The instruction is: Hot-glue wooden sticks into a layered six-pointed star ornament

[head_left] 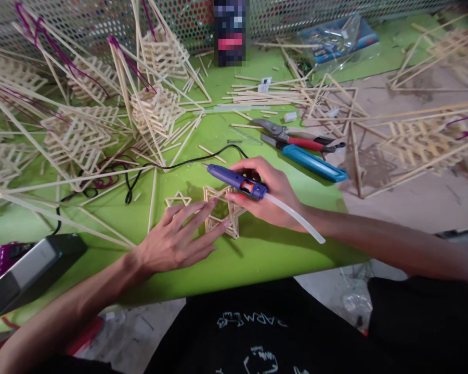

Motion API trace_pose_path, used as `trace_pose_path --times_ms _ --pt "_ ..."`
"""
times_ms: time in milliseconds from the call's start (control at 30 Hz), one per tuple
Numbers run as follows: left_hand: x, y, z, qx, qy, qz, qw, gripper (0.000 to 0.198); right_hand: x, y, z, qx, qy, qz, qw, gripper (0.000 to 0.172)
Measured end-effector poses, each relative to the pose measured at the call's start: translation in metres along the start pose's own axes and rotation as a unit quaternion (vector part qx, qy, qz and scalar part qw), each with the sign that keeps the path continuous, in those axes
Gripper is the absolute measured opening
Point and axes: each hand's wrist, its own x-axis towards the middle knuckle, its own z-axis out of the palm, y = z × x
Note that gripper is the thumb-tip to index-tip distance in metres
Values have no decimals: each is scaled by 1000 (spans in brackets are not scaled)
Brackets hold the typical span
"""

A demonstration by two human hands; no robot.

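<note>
My right hand (273, 192) holds a blue glue gun (230, 180), its nozzle pointing left. A clear glue stick (296, 217) juts from the gun's back end, and a black cord runs off to the left. Below the gun lies a star-shaped frame of stacked wooden sticks (234, 228). Spread over it is my left hand (179, 239), fingers stretched out, fingertips on or just over the frame's left side. A smaller stick star (178, 197) shows just beyond the left knuckles. Part of the larger frame is hidden by both hands.
Stick lanterns with purple string (156, 109) crowd the left, and more stick frames (421, 140) stand at right. Pruning shears (288, 136) and a blue-handled cutter (314, 162) lie beyond my right hand. Loose sticks (257, 97) cover the back. A dark box (35, 270) sits front left.
</note>
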Motion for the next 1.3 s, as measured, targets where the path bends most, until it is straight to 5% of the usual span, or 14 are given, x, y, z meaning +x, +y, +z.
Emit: trace_pose_path --times_ms 267,433,533,667,767,1033,1300 --pt "-1 0 -3 24 26 -17 999 62 4 6 -10 -92 14 -122 988 45" --pt "2 -4 -3 28 76 -57 995 62 3 18 -30 -241 23 -250 938 68" --pt "2 -6 -3 27 89 -71 993 63 2 27 -49 -331 0 -272 904 60" --pt "2 -7 -5 30 76 -92 992 57 1 32 -66 -394 -5 -246 886 50" --pt "3 -7 -6 20 57 -111 992 55 1 28 -66 -381 1 -205 902 57" --pt "3 -4 -1 -27 21 -173 984 58 -11 9 -41 -129 9 -43 991 63" --pt "4 -2 2 -61 3 -201 978 53 -26 -3 -21 40 -43 116 991 60"
